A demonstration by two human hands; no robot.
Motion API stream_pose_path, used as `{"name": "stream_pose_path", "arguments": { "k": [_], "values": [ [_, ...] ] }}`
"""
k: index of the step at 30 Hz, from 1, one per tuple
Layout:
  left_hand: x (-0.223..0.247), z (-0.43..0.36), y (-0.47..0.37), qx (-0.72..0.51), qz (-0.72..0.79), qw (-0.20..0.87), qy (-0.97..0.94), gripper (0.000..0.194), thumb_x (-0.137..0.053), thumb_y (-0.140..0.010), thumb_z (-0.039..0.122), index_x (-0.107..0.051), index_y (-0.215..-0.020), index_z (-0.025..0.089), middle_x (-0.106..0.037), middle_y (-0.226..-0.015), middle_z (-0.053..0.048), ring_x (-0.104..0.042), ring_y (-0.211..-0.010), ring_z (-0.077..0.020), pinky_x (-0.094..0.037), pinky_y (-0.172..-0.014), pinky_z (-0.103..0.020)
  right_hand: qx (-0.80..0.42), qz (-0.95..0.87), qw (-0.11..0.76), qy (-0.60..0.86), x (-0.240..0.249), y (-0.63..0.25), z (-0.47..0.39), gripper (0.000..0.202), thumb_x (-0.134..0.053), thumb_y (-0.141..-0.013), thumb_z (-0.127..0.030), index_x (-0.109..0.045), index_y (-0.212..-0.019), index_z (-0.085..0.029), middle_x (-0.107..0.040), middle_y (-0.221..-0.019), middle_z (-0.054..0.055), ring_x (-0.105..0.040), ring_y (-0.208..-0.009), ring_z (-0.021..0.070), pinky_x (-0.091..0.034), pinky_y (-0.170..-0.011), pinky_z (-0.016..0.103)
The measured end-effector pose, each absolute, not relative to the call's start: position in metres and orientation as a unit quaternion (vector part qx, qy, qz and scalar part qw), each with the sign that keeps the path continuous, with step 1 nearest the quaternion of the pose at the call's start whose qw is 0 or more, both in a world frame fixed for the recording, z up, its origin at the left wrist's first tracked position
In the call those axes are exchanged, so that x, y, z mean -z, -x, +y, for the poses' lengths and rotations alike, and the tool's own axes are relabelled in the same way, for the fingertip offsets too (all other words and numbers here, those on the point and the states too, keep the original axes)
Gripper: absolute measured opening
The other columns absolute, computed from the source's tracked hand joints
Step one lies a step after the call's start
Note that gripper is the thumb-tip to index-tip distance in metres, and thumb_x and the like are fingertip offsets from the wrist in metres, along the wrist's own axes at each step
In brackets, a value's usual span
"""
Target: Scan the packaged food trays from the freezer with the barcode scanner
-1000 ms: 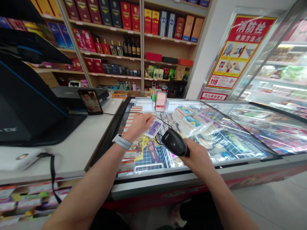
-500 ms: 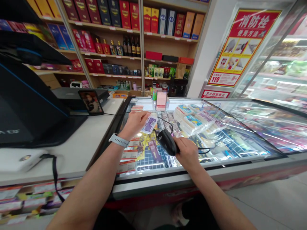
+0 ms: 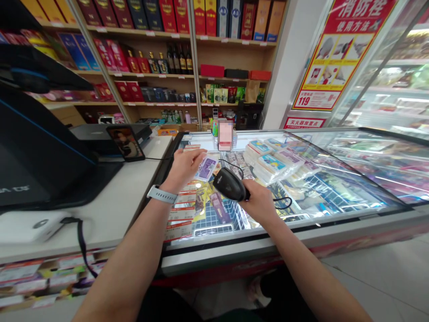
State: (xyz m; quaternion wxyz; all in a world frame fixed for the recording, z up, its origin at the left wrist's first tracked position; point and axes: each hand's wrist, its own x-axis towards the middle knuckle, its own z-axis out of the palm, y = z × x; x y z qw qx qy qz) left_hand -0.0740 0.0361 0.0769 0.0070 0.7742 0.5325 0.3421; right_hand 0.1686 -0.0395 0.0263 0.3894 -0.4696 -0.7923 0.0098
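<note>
Scanner (image 3: 229,184): held clenched in the right hand (image 3: 258,202) above the freezer (image 3: 214,259), just beside the pack (image 3: 206,168). Pinched the pack by its left side in the left hand (image 3: 184,167). Had the front rim (image 3: 335,233) on the near side, the counter (image 3: 144,179) edge to the left, room above the freezer rightward. Read 消防栓 使用方法 and 119 on the poster (image 3: 335,53), 灭火器放置点 on the sign (image 3: 304,122) beneath. Could not read the pack's print (image 3: 209,166).

On the red poster (image 3: 340,53), the top edge carries 消防栓 使用方法, and near the lower left corner stands 119. The small sign (image 3: 304,123) below it says 灭火器放置点.
</note>
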Motion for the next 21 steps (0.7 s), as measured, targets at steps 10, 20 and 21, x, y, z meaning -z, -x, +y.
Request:
{"name": "stream_pose_path", "arguments": {
  "k": [10, 20, 21],
  "values": [
    [-0.079, 0.038, 0.080, -0.327, 0.563, -0.012, -0.759, 0.039, -0.036, -0.097, 0.036, -0.064, -0.121, 0.025, -0.070, -0.119, -0.006, -0.061, -0.111, -0.0219, -0.020, -0.110, -0.048, -0.010, -0.796, 0.404, 0.451, -0.025, -0.163, -0.022, 0.025, -0.060, -0.071, -0.015, -0.064, -0.095, -0.020, -0.069, -0.086, 0.004, -0.063, -0.078, 0.0190, -0.041, -0.067, 0.026],
    [-0.077, 0.039, 0.079, -0.314, 0.571, -0.018, -0.759, 0.039, -0.037, -0.096, 0.035, -0.065, -0.120, 0.023, -0.072, -0.113, -0.007, -0.062, -0.108, -0.0220, -0.020, -0.109, -0.046, 0.028, -0.809, 0.372, 0.455, -0.022, -0.163, -0.023, 0.021, -0.059, -0.073, -0.014, -0.062, -0.094, -0.019, -0.066, -0.085, 0.003, -0.061, -0.077, 0.0187, -0.039, -0.065, 0.027],
    [-0.077, 0.039, 0.079, -0.311, 0.573, -0.018, -0.758, 0.039, -0.036, -0.096, 0.036, -0.065, -0.119, 0.023, -0.072, -0.112, -0.007, -0.062, -0.107, -0.0219, -0.021, -0.109, -0.045, 0.033, -0.809, 0.369, 0.456, -0.021, -0.163, -0.023, 0.022, -0.059, -0.073, -0.013, -0.062, -0.094, -0.019, -0.066, -0.084, 0.003, -0.061, -0.077, 0.0188, -0.039, -0.065, 0.027]
  ]
}}
